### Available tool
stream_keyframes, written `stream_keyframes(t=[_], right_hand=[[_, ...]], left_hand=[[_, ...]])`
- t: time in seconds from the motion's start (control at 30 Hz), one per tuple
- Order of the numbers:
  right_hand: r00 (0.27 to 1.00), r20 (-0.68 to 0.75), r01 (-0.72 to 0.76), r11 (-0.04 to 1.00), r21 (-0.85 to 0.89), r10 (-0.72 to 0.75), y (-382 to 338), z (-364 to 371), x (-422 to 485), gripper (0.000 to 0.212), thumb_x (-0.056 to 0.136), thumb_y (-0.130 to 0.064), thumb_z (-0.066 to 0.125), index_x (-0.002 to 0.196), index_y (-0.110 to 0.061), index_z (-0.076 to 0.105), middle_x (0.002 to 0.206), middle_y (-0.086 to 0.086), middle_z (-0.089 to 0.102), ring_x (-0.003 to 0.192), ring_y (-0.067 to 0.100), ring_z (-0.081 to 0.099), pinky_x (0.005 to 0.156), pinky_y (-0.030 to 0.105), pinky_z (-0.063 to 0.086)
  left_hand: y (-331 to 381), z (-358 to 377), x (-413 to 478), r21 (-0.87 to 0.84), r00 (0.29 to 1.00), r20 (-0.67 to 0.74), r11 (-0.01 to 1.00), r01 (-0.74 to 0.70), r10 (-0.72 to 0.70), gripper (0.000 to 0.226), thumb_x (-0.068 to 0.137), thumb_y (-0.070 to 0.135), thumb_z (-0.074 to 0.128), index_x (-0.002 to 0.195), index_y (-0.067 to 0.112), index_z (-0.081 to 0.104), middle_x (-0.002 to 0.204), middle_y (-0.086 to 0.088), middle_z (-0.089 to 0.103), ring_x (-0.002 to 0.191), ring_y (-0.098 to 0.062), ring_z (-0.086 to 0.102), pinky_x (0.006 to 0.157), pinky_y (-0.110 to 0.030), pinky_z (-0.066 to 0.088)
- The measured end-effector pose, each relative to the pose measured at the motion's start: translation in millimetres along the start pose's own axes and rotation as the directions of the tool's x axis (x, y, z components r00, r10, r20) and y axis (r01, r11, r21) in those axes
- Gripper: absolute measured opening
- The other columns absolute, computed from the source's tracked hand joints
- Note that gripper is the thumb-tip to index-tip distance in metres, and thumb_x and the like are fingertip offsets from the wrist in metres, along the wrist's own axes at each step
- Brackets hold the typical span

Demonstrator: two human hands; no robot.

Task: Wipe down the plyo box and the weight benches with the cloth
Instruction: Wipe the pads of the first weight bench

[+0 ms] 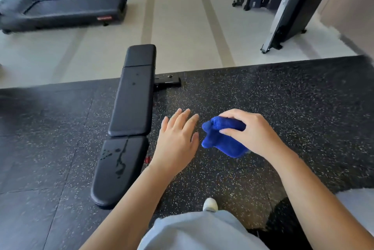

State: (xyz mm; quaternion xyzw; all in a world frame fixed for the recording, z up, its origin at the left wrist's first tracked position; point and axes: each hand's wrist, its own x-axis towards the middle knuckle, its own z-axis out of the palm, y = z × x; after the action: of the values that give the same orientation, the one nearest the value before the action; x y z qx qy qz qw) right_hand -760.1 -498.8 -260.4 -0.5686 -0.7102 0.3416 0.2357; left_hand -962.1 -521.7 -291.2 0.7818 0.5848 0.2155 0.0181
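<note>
Your right hand (251, 130) curls around the blue cloth (222, 138), which bunches out beneath your fingers. Your left hand (178, 140) hovers flat, fingers spread, holding nothing — just right of the weight bench (129, 108).

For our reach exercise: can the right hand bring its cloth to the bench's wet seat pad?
Probably yes: only the open left hand hangs between the seat pad and the right hand gripping the cloth.
</note>
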Motion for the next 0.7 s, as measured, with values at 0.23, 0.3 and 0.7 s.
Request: stream_keyframes(t=[0.23,0.3,0.7], right_hand=[[0.998,0.014,0.066,0.998,-0.016,-0.065,23.0,-35.9,63.3,0.027,0.081,-0.019,0.071,0.104,-0.033,0.064,0.098,-0.021,0.061,0.096,0.007,0.057,0.086,0.029,0.045],[0.997,0.032,0.063,0.998,0.020,-0.064,30.2,-42.6,80.8,0.028,0.081,-0.018,0.071,0.105,-0.033,0.065,0.099,-0.019,0.063,0.095,0.006,0.057,0.086,0.027,0.045],[0.998,0.039,0.060,0.997,-0.058,-0.057,71.0,-95.1,239.8,0.029,0.081,-0.022,0.071,0.106,-0.033,0.064,0.099,-0.019,0.062,0.094,0.008,0.057,0.084,0.025,0.045]], left_hand=[[5.3,24.8,62.0,0.027,0.998,0.020,0.998,0.063,-0.063,0.049,0.081,0.034,0.039,0.119,0.010,0.059,0.124,-0.011,0.058,0.120,-0.033,0.051,0.093,-0.058,0.038],[4.5,32.7,79.5,0.026,0.997,0.033,0.997,0.075,-0.076,0.049,0.080,0.034,0.039,0.118,0.010,0.060,0.124,-0.011,0.059,0.119,-0.033,0.051,0.092,-0.058,0.038],[-24.6,102.8,239.1,-0.006,0.991,0.071,0.993,0.115,-0.114,0.050,0.080,0.034,0.040,0.117,0.008,0.061,0.122,-0.014,0.060,0.117,-0.036,0.052,0.091,-0.058,0.040]])
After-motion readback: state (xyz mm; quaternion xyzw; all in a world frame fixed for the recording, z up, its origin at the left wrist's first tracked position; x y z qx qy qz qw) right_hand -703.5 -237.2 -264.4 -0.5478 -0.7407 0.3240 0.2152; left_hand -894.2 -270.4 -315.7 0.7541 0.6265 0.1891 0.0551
